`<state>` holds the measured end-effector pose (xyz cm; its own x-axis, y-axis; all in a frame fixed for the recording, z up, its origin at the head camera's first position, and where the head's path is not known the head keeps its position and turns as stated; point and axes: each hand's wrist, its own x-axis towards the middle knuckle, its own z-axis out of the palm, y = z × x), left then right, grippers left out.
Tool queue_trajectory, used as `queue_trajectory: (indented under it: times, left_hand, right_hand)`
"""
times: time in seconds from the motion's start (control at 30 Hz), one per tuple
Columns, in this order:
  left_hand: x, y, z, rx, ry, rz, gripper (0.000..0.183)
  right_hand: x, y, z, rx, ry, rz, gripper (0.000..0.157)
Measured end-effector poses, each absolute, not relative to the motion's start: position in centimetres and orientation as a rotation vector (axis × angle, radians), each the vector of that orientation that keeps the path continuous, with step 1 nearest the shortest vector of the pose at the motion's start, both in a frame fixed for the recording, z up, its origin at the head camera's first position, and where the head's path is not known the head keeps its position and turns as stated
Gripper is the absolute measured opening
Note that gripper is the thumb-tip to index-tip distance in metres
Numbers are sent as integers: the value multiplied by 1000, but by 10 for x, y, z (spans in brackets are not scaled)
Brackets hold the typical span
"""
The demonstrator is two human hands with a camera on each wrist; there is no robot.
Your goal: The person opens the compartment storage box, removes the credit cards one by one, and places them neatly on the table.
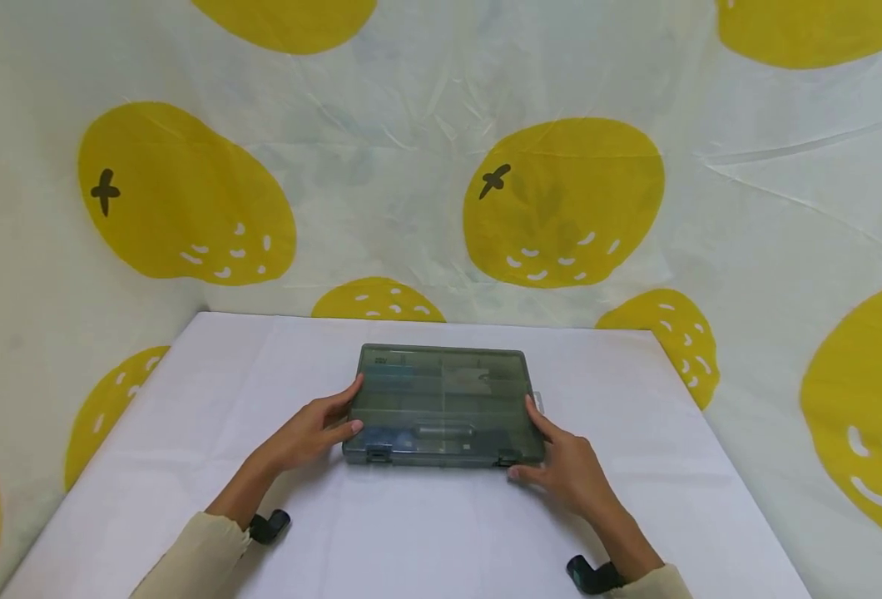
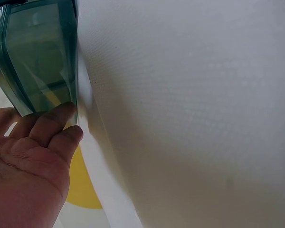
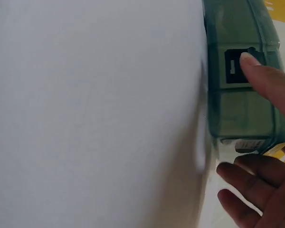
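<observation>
A flat storage box (image 1: 441,408) of see-through dark green plastic lies on the white table, its lid down. Through the lid, dividers and bluish contents show faintly. My left hand (image 1: 309,434) grips the box's left end, thumb near the front left corner; in the left wrist view its fingers (image 2: 45,126) lie along that end. At the opposite end, my right hand (image 1: 572,466) holds the front right corner. Its thumb (image 3: 266,78) rests on a black latch (image 3: 235,67) on the front side, while the lower fingers hang beside the box's end.
The white-covered table (image 1: 426,532) stretches around the box. Behind it hangs a pale curtain (image 1: 396,191) printed with large yellow fruit shapes. A black wrist camera (image 1: 270,526) sits at the left wrist, another black device (image 1: 593,576) at the right.
</observation>
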<state>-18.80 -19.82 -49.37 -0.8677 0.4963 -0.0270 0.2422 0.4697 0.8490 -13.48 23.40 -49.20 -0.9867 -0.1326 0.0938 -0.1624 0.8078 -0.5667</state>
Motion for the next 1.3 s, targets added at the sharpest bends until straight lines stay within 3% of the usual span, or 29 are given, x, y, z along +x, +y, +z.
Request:
queue_trajectory:
  times: [0.37, 0.9, 1.3]
  left_hand:
    - [-187, -197, -492, 599, 2452, 1347, 82]
    - [-186, -196, -491, 615, 2472, 1325, 81]
    - [-186, -197, -493, 642, 2469, 1346, 81]
  right_hand:
    - [-110, 226, -458, -26, -2935, 971, 93]
    - [-118, 154, -450, 324, -2775, 1199, 96]
    - [-134, 99, -463, 559, -2801, 1107, 94]
